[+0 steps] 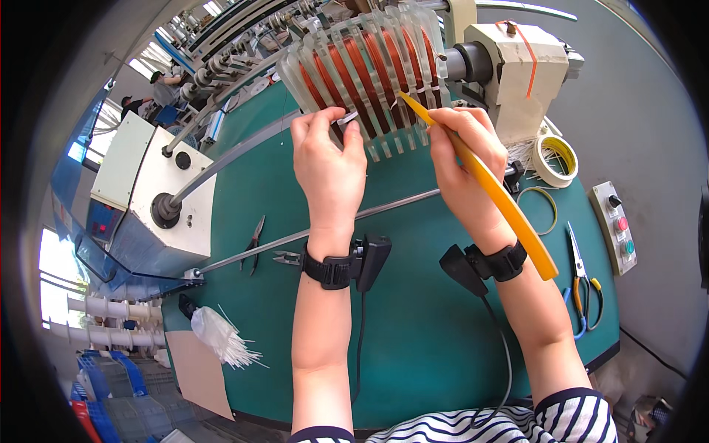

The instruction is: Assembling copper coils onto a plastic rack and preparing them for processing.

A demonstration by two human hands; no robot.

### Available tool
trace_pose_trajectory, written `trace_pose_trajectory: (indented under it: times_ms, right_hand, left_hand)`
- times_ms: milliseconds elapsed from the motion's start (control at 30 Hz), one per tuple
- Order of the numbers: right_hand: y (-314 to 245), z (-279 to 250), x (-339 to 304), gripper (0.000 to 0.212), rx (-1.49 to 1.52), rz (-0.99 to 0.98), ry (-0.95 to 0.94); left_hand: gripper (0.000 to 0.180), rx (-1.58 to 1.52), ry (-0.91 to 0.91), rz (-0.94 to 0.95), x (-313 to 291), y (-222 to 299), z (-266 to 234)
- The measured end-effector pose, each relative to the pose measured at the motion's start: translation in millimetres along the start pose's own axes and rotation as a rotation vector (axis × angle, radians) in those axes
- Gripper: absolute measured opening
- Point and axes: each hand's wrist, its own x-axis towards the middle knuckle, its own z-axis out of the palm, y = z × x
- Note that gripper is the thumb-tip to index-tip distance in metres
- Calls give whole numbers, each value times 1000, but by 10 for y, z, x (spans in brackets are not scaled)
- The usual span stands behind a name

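Observation:
A winding of copper-coloured wire [360, 65] sits in a slotted clear plastic former [340, 65] on the machine's shaft at the far side of the table. My left hand [329, 166] is at its near left, thumb and fingers closed on a small white strip [346, 118]. In my right hand [467, 159] is a long, flat yellow pointed tool [501, 196]. Its tip touches the windings near the middle of the former, and its broad end reaches back over my right wrist. A short white tie [395, 100] shows beside that tip.
A metal rod [284, 240] crosses the green table [421, 317]. Pliers [255, 244] lie left; scissors [578, 258], tape rolls [555, 160] and a button box [614, 227] are right. White ties [225, 336] lie in a bag. Machine housings [177, 184] flank the former. Cables trail from both wrist straps.

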Motion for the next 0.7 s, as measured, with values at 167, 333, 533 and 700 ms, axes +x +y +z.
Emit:
trace_pose_trajectory:
  times_ms: [167,333,533,700]
  right_hand:
    - [-56,-10,36,13,44,22,-34]
    - [-60,8,13,13,80,81,-54]
    - [-92,-8,24,12,104,125,-74]
    - [-166,-18,38,11,97,117,-84]
  left_hand:
    - [14,-11,-7,-1,-58,-23,30]
    - [7,-319,-7,-163,-98,63,78]
    - [9,-278,-23,-179,-149,62,95]
    - [11,-311,24,-165,-236,76,126]
